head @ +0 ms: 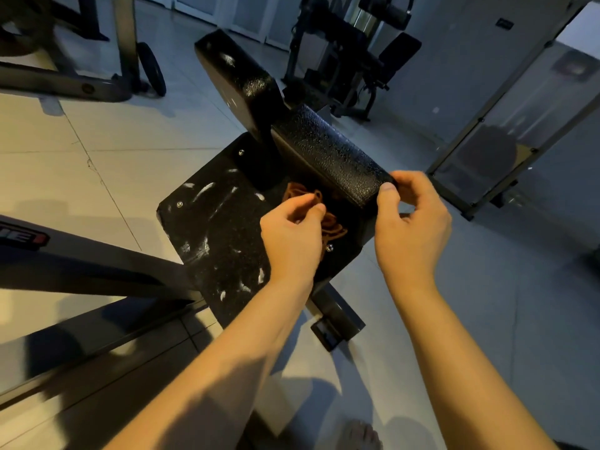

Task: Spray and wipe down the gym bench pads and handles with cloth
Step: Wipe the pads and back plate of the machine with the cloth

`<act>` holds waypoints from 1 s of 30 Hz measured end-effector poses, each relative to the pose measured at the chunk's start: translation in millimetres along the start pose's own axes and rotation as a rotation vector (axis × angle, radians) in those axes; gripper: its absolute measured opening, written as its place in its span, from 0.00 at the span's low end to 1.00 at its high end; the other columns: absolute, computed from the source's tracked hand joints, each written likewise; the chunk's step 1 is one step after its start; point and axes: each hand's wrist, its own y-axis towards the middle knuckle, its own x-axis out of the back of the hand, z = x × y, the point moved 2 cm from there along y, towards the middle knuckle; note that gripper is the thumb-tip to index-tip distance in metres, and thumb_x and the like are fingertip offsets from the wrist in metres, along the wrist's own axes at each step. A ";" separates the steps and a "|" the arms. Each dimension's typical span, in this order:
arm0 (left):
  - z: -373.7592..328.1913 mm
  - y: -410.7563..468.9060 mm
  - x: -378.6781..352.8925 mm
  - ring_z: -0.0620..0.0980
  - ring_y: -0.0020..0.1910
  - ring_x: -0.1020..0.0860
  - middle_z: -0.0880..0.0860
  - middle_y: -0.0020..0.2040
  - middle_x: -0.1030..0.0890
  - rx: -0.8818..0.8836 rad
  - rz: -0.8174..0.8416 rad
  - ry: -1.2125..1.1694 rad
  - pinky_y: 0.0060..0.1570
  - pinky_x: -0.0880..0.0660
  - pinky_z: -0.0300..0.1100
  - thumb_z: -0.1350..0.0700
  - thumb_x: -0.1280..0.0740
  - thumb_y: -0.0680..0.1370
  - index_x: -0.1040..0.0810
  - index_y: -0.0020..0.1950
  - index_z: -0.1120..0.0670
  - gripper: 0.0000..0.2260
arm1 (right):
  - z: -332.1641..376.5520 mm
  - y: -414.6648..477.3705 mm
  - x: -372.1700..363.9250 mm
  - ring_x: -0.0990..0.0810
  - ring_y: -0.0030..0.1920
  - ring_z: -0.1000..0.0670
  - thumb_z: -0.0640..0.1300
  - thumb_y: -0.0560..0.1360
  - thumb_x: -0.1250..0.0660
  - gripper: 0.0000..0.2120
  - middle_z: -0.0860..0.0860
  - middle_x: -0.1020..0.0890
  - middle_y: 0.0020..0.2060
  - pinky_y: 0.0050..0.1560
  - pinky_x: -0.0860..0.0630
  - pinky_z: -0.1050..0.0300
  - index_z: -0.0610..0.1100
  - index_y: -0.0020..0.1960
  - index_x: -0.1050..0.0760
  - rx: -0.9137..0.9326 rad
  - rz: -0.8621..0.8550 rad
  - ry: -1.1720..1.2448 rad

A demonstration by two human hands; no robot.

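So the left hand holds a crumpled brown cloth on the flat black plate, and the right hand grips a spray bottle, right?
Not quite: in the head view the right hand grips the end of the long black textured pad, not a spray bottle. The left hand does hold the crumpled brown cloth on the flat black plate.

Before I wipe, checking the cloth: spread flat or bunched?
Bunched: the cloth lies crumpled in folds on the flat pad, pinched by the left hand.
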 end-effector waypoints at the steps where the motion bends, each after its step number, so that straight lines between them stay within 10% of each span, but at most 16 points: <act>1: 1.5 1.6 2.7 0.45 0.48 0.15 0.52 0.47 0.13 0.035 0.035 0.011 0.50 0.19 0.38 0.65 0.27 0.77 0.14 0.55 0.55 0.09 | -1.3 -1.0 -2.6 0.20 0.45 0.55 0.47 0.77 0.37 0.05 0.55 0.18 0.43 0.41 0.23 0.55 0.50 0.49 0.21 0.007 -0.022 -0.010; 13: 25.0 6.2 -9.4 0.52 0.50 0.15 0.54 0.47 0.13 0.167 -0.031 -0.051 0.58 0.18 0.53 0.64 0.28 0.77 0.14 0.53 0.57 0.07 | -7.4 -1.6 -1.2 0.22 0.48 0.59 0.42 0.79 0.35 0.05 0.51 0.19 0.46 0.43 0.30 0.73 0.47 0.51 0.20 -0.001 0.020 0.107; 22: 41.9 13.4 -15.6 0.58 0.48 0.15 0.56 0.41 0.15 0.407 0.108 0.026 0.52 0.17 0.55 0.68 0.28 0.75 0.17 0.37 0.52 0.12 | -23.6 5.9 6.8 0.20 0.47 0.56 0.46 0.79 0.29 0.04 0.46 0.17 0.46 0.49 0.26 0.66 0.49 0.45 0.19 -0.248 0.063 0.321; 30: 59.9 15.8 -18.7 0.60 0.51 0.15 0.60 0.49 0.15 0.458 0.087 -0.052 0.52 0.16 0.55 0.67 0.32 0.77 0.17 0.47 0.56 0.08 | -41.7 -1.2 9.9 0.19 0.55 0.52 0.51 0.81 0.32 0.07 0.51 0.15 0.50 0.59 0.23 0.54 0.50 0.52 0.17 -0.343 0.153 0.319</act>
